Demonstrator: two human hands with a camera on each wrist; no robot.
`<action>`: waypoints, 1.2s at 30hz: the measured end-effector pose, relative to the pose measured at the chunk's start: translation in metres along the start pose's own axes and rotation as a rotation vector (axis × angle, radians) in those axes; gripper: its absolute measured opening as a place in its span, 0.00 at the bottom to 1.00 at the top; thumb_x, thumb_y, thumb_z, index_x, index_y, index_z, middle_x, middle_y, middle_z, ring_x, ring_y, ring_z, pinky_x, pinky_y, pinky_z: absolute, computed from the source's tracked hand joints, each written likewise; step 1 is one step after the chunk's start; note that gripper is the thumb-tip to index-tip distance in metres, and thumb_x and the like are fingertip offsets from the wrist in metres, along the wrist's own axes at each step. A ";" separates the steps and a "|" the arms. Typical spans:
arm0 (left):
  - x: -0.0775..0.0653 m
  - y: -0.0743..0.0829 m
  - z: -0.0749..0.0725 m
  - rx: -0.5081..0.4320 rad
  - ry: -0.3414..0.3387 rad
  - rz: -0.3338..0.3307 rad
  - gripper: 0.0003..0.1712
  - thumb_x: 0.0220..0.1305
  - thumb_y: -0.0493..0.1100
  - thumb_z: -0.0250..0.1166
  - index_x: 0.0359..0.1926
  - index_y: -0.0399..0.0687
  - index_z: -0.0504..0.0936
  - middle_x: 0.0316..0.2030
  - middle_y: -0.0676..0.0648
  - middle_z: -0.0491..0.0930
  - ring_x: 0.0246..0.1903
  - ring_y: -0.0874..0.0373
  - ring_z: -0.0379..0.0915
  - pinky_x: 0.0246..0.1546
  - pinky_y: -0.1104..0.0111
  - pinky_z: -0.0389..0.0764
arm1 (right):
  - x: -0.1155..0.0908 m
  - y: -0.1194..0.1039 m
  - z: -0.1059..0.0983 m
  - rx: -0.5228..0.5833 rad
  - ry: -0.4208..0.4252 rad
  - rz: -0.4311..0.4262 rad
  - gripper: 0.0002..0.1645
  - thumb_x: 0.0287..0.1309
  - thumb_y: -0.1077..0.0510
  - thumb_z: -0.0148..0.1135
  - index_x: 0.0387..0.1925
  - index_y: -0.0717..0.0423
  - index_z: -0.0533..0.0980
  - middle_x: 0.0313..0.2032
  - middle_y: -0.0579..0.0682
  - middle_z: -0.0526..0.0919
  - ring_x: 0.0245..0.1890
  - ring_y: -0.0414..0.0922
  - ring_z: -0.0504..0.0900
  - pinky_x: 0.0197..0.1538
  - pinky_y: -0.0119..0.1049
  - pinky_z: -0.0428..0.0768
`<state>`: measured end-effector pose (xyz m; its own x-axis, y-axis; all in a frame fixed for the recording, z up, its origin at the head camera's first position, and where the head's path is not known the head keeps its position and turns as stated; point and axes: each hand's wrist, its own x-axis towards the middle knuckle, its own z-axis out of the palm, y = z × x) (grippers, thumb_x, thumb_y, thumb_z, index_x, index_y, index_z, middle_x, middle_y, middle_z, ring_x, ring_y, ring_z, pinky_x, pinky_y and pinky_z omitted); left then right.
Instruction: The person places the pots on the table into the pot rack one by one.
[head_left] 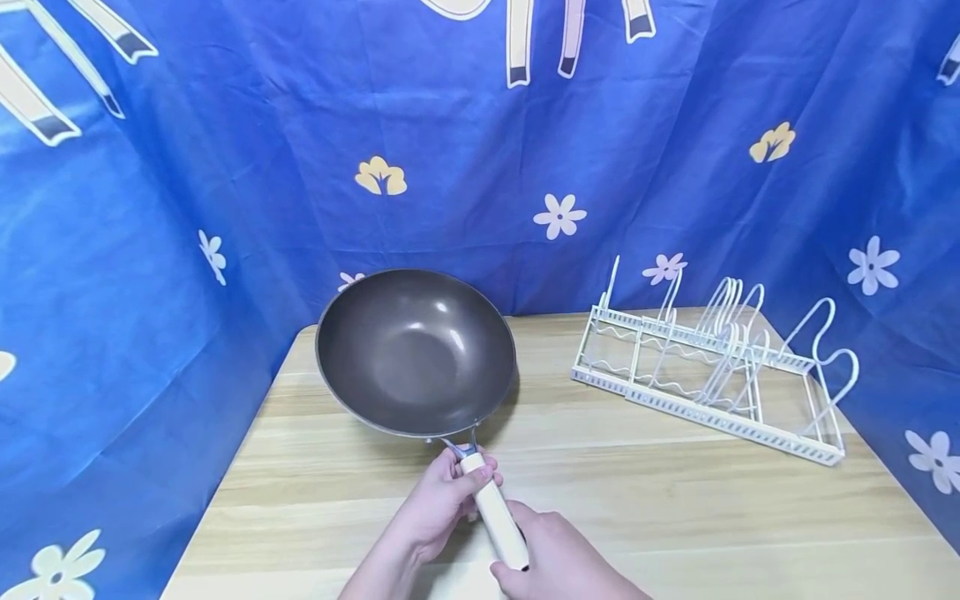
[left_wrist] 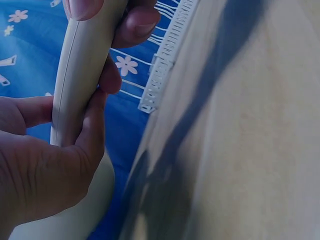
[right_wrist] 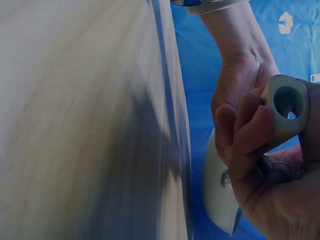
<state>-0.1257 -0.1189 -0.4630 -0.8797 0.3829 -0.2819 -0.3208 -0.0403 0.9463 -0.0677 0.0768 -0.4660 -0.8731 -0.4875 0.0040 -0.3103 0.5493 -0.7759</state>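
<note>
While in both hands (head_left: 444, 500) (head_left: 561, 552), wok (head_left: 416, 358) (dark inside)

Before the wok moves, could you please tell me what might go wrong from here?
The wok extends forward of both hands, which grip only its handle; it could tip or twist if the left hand or right hand loosens. Swung rightward, it might knock the white wire pan rack.
</note>
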 end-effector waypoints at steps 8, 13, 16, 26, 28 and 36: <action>-0.002 0.014 0.009 0.052 0.038 0.043 0.39 0.68 0.45 0.64 0.68 0.31 0.55 0.56 0.38 0.75 0.50 0.58 0.80 0.57 0.67 0.79 | -0.004 -0.001 -0.004 0.106 0.050 -0.034 0.27 0.52 0.52 0.72 0.55 0.46 0.75 0.23 0.32 0.76 0.18 0.25 0.70 0.27 0.23 0.75; -0.002 0.020 0.013 0.093 0.053 0.057 0.38 0.67 0.44 0.64 0.68 0.31 0.56 0.58 0.35 0.74 0.50 0.56 0.80 0.57 0.66 0.79 | -0.007 0.000 -0.005 0.187 0.051 -0.042 0.29 0.54 0.53 0.71 0.58 0.49 0.74 0.25 0.33 0.79 0.20 0.25 0.72 0.28 0.23 0.77; -0.004 0.022 0.014 0.115 0.052 0.064 0.38 0.68 0.45 0.64 0.67 0.32 0.57 0.58 0.36 0.74 0.51 0.55 0.79 0.58 0.64 0.78 | -0.008 0.001 -0.005 0.244 0.040 -0.050 0.30 0.55 0.54 0.70 0.60 0.51 0.73 0.27 0.34 0.81 0.21 0.25 0.74 0.29 0.24 0.78; -0.006 0.029 0.021 0.146 0.062 0.090 0.38 0.66 0.47 0.66 0.67 0.34 0.59 0.59 0.36 0.75 0.52 0.54 0.80 0.61 0.62 0.78 | -0.011 0.008 -0.003 0.413 0.020 -0.093 0.39 0.61 0.57 0.66 0.70 0.66 0.64 0.50 0.64 0.86 0.42 0.35 0.87 0.44 0.27 0.86; -0.006 0.031 0.023 0.147 0.065 0.098 0.37 0.65 0.47 0.68 0.66 0.35 0.60 0.58 0.37 0.76 0.52 0.54 0.81 0.60 0.63 0.79 | -0.011 0.008 -0.003 0.446 0.027 -0.097 0.39 0.61 0.58 0.66 0.70 0.66 0.64 0.49 0.64 0.86 0.42 0.34 0.87 0.43 0.26 0.85; -0.008 0.042 0.029 0.148 0.062 0.138 0.37 0.62 0.47 0.71 0.64 0.37 0.64 0.55 0.40 0.79 0.53 0.52 0.82 0.58 0.66 0.81 | -0.015 0.008 -0.006 0.546 0.049 -0.141 0.37 0.61 0.62 0.65 0.70 0.66 0.63 0.43 0.67 0.86 0.38 0.34 0.87 0.41 0.25 0.85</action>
<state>-0.1218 -0.0966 -0.4168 -0.9331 0.3258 -0.1525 -0.1445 0.0488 0.9883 -0.0594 0.0919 -0.4683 -0.8578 -0.4916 0.1500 -0.1968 0.0445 -0.9794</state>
